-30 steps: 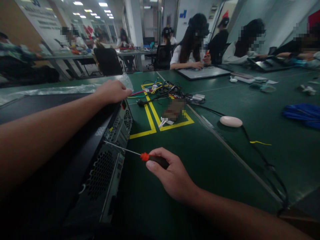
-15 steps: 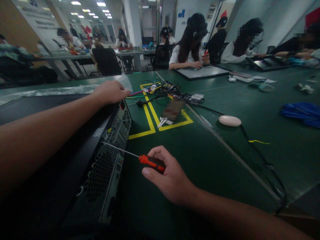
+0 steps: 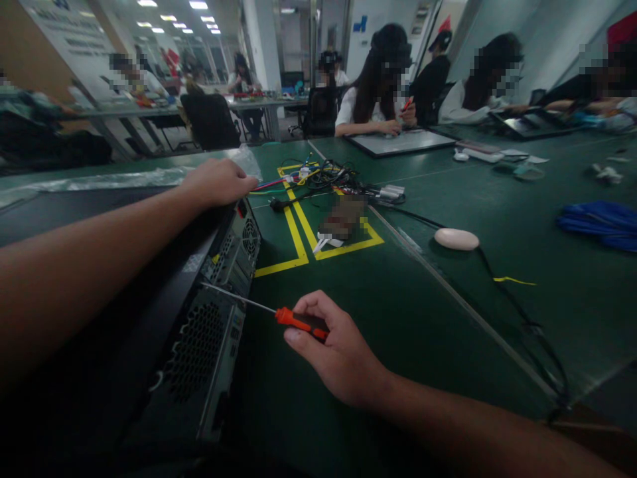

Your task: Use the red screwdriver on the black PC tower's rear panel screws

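Black metal case (image 3: 213, 332), lying on its side on the green worktop (image 3: 398, 318), rear panel turned rightward. On the case's far upper corner rests the left hand (image 3: 219, 182), palm down, its grip loose, fingers curled over the edge and clasping nothing. Just right of the case, the right hand (image 3: 338, 352) has its grip closed on the red-and-black handle of a screwdriver (image 3: 293, 320), whose thin shaft runs left to the rear panel's upper edge. Whether the tip sits in a screw head cannot be told.

Likely hazards:
- The shaft meets the panel at a slant, so the tip may cam out and skate across the vent holes.
- A freed screw may roll toward the cables (image 3: 323, 176) beyond the case.
- Light bracing may let the case slide.
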`<state>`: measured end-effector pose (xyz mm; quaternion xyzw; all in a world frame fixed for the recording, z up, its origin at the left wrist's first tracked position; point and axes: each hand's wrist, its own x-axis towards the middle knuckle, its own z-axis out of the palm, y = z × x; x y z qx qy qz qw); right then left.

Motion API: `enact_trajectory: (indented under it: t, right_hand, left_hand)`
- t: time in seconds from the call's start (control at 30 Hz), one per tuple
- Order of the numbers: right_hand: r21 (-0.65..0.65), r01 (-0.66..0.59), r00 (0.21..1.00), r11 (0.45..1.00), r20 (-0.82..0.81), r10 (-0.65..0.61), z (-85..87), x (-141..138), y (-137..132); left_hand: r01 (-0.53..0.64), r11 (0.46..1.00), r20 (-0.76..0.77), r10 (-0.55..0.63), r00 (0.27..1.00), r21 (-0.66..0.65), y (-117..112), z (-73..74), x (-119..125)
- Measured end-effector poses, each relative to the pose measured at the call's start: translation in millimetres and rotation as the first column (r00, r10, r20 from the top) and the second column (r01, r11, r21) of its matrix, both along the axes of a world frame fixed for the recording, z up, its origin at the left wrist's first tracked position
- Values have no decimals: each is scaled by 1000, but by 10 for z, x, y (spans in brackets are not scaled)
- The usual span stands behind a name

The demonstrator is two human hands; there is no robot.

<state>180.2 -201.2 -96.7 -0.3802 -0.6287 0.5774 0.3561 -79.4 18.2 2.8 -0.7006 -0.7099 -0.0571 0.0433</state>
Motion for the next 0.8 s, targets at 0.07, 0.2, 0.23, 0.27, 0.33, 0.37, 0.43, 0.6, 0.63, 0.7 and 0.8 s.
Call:
enact_trajectory:
  t: [0.07, 0.2, 0.23, 0.27, 0.33, 0.37, 0.43, 0.6, 0.63, 0.7, 0.8]
  right_hand:
    - [5, 2, 1000, 1000, -3, -2, -2, -1, 0]
    - [-2, 3, 1000, 1000, -10, -3, 7, 2, 0]
    - [-4, 1, 1000, 1000, -11, -1, 9, 3, 0]
    - [-5, 0, 1000, 1000, -12, 0, 11, 3, 0]
    - [-5, 1, 1000, 1000, -12, -1, 12, 4, 0]
    - [-7, 0, 1000, 1000, -10, 0, 11, 4, 1]
    - [-9, -2, 1000, 1000, -8, 2, 7, 4, 3]
    - [-16, -7, 1000, 1000, -12, 7, 3, 4, 1]
    - [-20, -6, 1000, 1000, -13, 5, 4, 4, -1]
    - [-20, -2, 1000, 1000, -16, 1, 5, 6, -4]
    - [-11, 7, 1000, 1000, -12, -7, 3, 6, -5]
  left_hand:
    - [4, 1000, 1, -4, 1000, 7, 1, -2, 0]
    - [-4, 1000, 4, 4, 1000, 6, 8, -2, -7]
    - [-4, 1000, 1, 4, 1000, 4, 12, -1, -9]
    - [-3, 1000, -3, 3, 1000, 2, 16, -2, -12]
    - [2, 1000, -9, -2, 1000, 1, 22, -4, -16]
    - [4, 1000, -10, -4, 1000, 2, 24, -6, -18]
    - [7, 1000, -7, -6, 1000, 6, 27, -11, -22]
    - [11, 1000, 15, -11, 1000, 15, 26, -17, -30]
    - [8, 1000, 18, -8, 1000, 16, 23, -15, -28]
    - [0, 1000, 15, 0, 1000, 14, 16, -9, -21]
    - [0, 1000, -10, 0, 1000, 5, 2, -3, -6]
